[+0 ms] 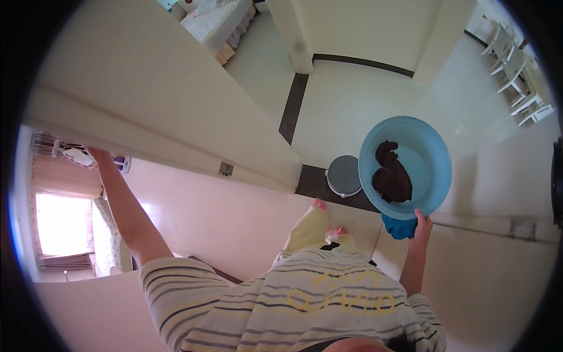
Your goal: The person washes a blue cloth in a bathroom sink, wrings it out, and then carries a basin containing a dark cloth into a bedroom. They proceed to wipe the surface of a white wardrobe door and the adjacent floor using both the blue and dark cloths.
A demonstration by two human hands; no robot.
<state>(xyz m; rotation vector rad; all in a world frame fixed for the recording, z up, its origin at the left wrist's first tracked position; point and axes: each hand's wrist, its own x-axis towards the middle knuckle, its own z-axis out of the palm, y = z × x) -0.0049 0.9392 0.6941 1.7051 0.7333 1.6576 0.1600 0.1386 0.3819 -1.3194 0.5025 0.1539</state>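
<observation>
My right hand (422, 226) grips the near rim of a light blue plastic basin (429, 167), with the thumb over the edge. Dark brown cloth (393, 178) lies bunched inside it, on the left part of the bottom. Below the basin, beside my right hand, hangs a bunched darker blue cloth (399, 226). My left arm stretches out to the far left; the hand (94, 152) is mostly hidden at the edge of a cream door or panel (176, 110), so its fingers cannot be made out.
A round grey-topped object (344, 175) with a white rim stands on the floor at a dark threshold strip (314, 180), near my feet. White chairs (512, 66) stand at the upper right. A bed (211, 22) shows through a doorway at the top. A bright window (61, 224) is at the left.
</observation>
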